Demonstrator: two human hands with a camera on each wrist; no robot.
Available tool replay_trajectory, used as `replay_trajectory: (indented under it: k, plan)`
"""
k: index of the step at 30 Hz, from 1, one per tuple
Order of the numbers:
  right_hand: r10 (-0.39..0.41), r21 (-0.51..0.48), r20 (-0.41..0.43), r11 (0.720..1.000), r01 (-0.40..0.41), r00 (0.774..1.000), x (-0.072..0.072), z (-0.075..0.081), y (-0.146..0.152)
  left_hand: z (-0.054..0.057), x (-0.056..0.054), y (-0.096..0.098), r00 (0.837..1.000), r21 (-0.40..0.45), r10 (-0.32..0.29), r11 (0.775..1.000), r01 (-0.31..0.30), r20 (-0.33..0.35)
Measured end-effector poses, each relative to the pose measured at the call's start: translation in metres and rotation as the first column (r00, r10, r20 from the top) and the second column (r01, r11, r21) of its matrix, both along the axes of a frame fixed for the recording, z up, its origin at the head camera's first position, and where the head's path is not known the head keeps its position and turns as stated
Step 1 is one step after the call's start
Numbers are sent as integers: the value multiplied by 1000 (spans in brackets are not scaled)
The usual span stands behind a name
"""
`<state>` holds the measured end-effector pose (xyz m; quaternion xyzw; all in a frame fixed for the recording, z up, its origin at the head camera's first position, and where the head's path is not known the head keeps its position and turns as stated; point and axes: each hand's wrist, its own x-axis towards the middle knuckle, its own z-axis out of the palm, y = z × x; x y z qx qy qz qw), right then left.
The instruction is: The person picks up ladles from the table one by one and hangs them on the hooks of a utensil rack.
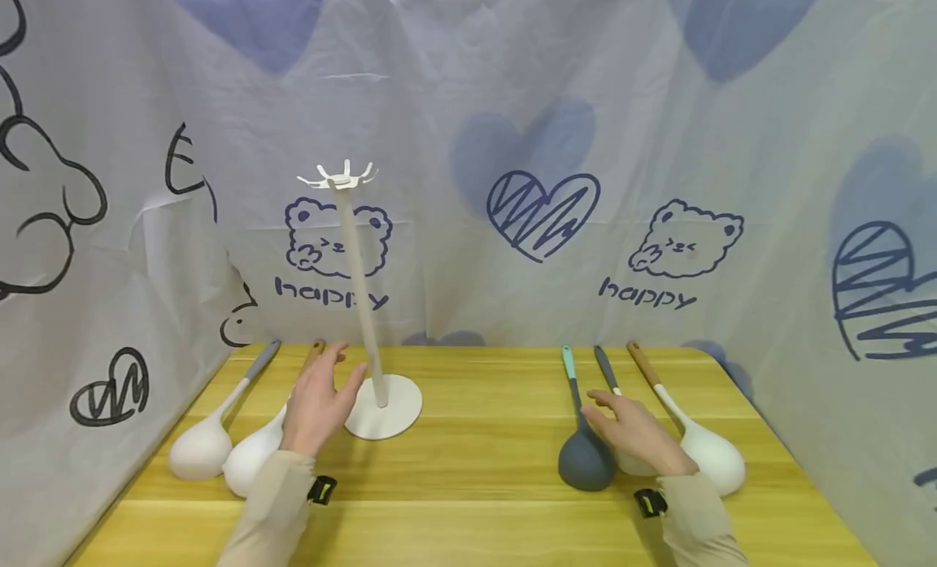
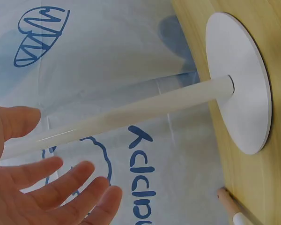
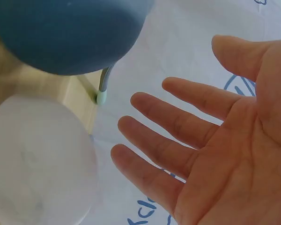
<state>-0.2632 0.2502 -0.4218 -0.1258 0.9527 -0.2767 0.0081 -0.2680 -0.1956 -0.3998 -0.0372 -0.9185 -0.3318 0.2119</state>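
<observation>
My left hand (image 1: 319,408) hovers with fingers spread beside the pole of a white stand with hooks at its top (image 1: 359,282), holding nothing. In the left wrist view, the pole (image 2: 145,110) passes behind the thumb and fingers. A white ladle with a wooden handle (image 1: 252,461) lies partly hidden under that hand. My right hand (image 1: 638,437), fingers extended and apart, is over a white ladle with a dark grey handle (image 1: 606,368). Left of it lies a dark blue-grey ladle with a mint handle end (image 1: 586,463); to its right is another white ladle with a wooden handle (image 1: 713,460).
A white ladle with a grey handle (image 1: 201,449) lies at the table's far left. The stand's round base (image 1: 401,408) sits on the wood-grain table (image 1: 454,469). A printed curtain (image 1: 439,274) hangs behind and along both sides.
</observation>
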Motion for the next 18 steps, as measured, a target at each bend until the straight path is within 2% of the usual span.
replay_trajectory:
  k: [3,7,12,18]
  plan:
    - [-3,1,-14,1000,3,1000,-1,1,-2,-1,-2,2,1000,27,9,1000,-9,9]
    - [-23,-2,-19,1000,23,1000,1,3,-2,0,-10,6,1000,61,-7,998,6,9]
    - [-34,-7,-17,999,34,999,4,3,-3,8,-22,11,1000,87,-11,996,10,12]
    - [-45,-9,-18,999,45,999,1,2,-12,21,-34,14,997,124,-14,992,23,-72]
